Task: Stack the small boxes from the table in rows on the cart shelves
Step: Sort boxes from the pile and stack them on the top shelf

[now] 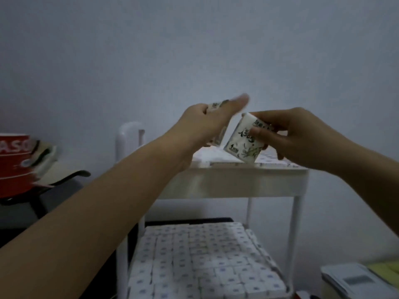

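Observation:
My right hand (295,134) pinches a small white box with black and green print (241,145), tilted, just above the top shelf of the white cart (244,180). My left hand (207,124) grips another small box (216,104) that it mostly hides; its edges show above and below the palm. Both hands are raised close together over the top shelf, where flat rows of small boxes (272,161) lie. The lower shelf (203,262) is packed with rows of the same boxes.
At the far left a red carton (15,162) rests on a dark chair or stand (64,180). White and yellow items (356,279) lie at the bottom right. A plain wall stands behind the cart, whose handle (129,134) rises at its left.

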The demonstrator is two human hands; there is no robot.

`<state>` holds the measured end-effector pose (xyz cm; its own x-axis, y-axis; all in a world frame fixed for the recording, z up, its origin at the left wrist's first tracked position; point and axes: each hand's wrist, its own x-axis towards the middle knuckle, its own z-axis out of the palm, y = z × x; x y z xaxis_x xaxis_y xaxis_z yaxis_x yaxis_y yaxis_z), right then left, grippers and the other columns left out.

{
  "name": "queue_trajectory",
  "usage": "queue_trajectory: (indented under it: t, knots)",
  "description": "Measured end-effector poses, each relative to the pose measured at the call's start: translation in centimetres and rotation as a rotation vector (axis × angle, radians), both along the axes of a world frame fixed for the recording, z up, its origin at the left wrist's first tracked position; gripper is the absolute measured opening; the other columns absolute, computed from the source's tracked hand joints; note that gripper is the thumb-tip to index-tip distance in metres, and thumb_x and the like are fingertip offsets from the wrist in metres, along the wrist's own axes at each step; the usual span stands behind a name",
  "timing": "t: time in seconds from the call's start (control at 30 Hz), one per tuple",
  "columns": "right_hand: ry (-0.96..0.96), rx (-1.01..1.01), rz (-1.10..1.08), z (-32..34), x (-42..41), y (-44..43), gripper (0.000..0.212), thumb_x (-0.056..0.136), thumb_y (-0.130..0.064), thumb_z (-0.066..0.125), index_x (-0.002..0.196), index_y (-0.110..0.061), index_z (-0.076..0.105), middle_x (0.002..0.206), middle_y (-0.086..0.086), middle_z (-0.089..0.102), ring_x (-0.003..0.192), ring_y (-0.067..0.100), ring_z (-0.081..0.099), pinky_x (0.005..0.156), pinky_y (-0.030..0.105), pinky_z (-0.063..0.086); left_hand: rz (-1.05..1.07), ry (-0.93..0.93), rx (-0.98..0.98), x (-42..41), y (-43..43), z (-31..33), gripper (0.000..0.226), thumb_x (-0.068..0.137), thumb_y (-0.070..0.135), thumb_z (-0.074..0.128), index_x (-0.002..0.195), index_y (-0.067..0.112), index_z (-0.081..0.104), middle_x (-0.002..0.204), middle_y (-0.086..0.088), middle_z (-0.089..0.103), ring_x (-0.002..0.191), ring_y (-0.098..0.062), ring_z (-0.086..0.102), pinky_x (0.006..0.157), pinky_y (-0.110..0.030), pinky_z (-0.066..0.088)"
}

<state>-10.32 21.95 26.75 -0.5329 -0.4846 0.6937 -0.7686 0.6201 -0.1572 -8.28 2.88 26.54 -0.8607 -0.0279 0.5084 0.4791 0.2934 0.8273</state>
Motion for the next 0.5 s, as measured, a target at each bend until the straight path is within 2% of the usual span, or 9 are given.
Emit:
queue_trajectory:
  t: [0.03, 0.1, 0.2, 0.27, 0.37, 0.43, 0.5]
  knots:
    - [0.014, 0.006, -0.049, 0.9, -1.2, 0.6, 0.024, 0.096, -0.028, 0.053, 0.117, -0.032, 0.065, 0.085, -0.013, 0.068, 0.059, -0.005, 0.061, 0.051, 0.010, 0.046, 0.033, 0.002, -0.019, -1.5, 0.4, 0.6, 0.046, 0.071, 0.062, 0.073, 0.091, 0.023, 0.060, 0.082, 0.004, 0.069, 0.069, -0.008, 0.067, 0.064, -0.024, 0.053]
    - [0.011, 0.024, -0.149, 2.5, -3.8, 1.7, 0.022, 0.097, -0.027, 0.053, 0.116, -0.027, 0.064, 0.090, -0.008, 0.068, 0.057, -0.001, 0.063, 0.051, 0.012, 0.048, 0.100, -0.008, -0.018, -4.7, 0.9, 1.8, 0.046, 0.070, 0.047, 0.080, 0.096, 0.022, 0.052, 0.093, 0.000, 0.062, 0.074, -0.010, 0.061, 0.064, -0.025, 0.053]
    - [-0.016, 0.079, -0.280, 4.4, -8.2, 2.2, 0.023, 0.097, -0.025, 0.054, 0.119, -0.024, 0.059, 0.108, 0.001, 0.067, 0.074, 0.012, 0.067, 0.068, 0.029, 0.056, 0.142, -0.037, -0.069, -9.4, 1.0, 3.1, 0.051, 0.079, 0.038, 0.076, 0.111, 0.016, 0.043, 0.104, -0.005, 0.062, 0.073, -0.008, 0.064, 0.061, -0.023, 0.053]
    - [-0.001, 0.155, -0.372, 5.0, -11.1, 1.7, 0.024, 0.096, -0.025, 0.055, 0.120, -0.024, 0.054, 0.115, 0.004, 0.065, 0.086, 0.018, 0.061, 0.068, 0.029, 0.051, 0.172, -0.014, -0.185, -12.2, 0.8, 3.8, 0.042, 0.080, 0.038, 0.075, 0.102, 0.011, 0.052, 0.101, -0.007, 0.067, 0.069, -0.007, 0.068, 0.061, -0.023, 0.055]
    - [0.038, 0.272, -0.499, 5.2, -15.0, 0.3, 0.023, 0.094, -0.023, 0.055, 0.117, -0.022, 0.054, 0.112, 0.006, 0.065, 0.087, 0.021, 0.056, 0.062, 0.028, 0.043, 0.269, 0.018, -0.415, -15.6, 0.7, 4.8, 0.045, 0.080, 0.044, 0.073, 0.094, 0.002, 0.069, 0.092, -0.012, 0.073, 0.069, -0.014, 0.065, 0.061, -0.025, 0.047]
    - [0.089, 0.375, -0.580, 5.1, -17.1, -0.8, 0.024, 0.092, -0.021, 0.057, 0.115, -0.018, 0.058, 0.107, 0.007, 0.063, 0.088, 0.021, 0.055, 0.063, 0.028, 0.042, 0.305, 0.033, -0.549, -17.7, 0.7, 5.6, 0.040, 0.082, 0.046, 0.071, 0.092, 0.006, 0.071, 0.088, -0.007, 0.072, 0.071, -0.016, 0.064, 0.059, -0.024, 0.046]
    - [0.142, 0.499, -0.631, 5.1, -18.8, -1.6, 0.025, 0.090, -0.021, 0.060, 0.114, -0.017, 0.061, 0.108, 0.006, 0.061, 0.101, 0.022, 0.051, 0.070, 0.031, 0.042, 0.356, 0.044, -0.676, -19.6, 0.9, 6.5, 0.034, 0.083, 0.044, 0.070, 0.096, 0.012, 0.070, 0.093, -0.005, 0.071, 0.082, -0.019, 0.066, 0.067, -0.028, 0.052]
